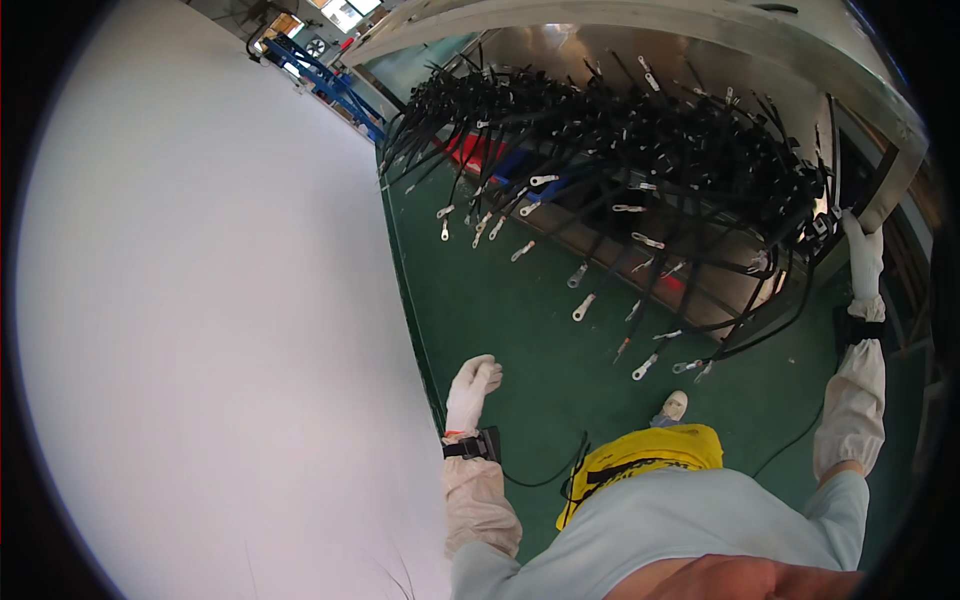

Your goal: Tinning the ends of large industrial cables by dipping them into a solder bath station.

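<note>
My left hand (474, 390), in a white glove, hangs in the air beside the white wall. Its fingers are curled in, and nothing shows in them. My right hand (864, 258), also gloved, reaches to the right end of the metal rack (760, 40), by its corner post. Its fingertips are at the edge of the pile of black cables (620, 140) and are too hidden to show whether they grip anything. Many cables end in silvery ring lugs (583, 307), which stick out over the rack's near side.
A tall white wall (230, 300) runs along my left. Red bins (476, 152) and blue bins (515, 165) show under the cables. The floor (540, 400) is green, with a thin black cord across it. Blue equipment (330, 85) stands at the far left.
</note>
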Demonstrator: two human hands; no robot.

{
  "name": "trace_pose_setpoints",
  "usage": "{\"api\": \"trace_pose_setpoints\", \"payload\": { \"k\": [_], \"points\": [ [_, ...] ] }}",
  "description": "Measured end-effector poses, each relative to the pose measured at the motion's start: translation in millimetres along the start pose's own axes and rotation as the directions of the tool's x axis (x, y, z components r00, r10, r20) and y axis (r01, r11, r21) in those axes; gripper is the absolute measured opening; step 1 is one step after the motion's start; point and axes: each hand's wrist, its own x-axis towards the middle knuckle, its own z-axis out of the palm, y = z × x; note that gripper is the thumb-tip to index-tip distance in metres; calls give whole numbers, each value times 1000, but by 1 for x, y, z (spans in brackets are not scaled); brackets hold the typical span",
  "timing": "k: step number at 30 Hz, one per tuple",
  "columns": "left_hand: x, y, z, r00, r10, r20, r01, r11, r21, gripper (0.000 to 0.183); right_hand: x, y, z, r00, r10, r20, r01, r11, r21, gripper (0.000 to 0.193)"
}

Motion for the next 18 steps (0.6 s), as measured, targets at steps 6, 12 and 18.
{"api": "trace_pose_setpoints", "payload": {
  "k": [6,12,18],
  "points": [
    [-67,-45,17,999,-39,-23,39,999,5,39,28,66,-12,975,-212,60,210,977,32,32],
    [-149,-127,6,989,-133,-72,123,984,-128,33,113,179,-19,952,-208,224,225,973,-50,43],
    [-193,-193,28,964,-236,-119,219,966,-138,34,88,254,-25,903,-3,430,73,986,-148,39]
  ]
}}
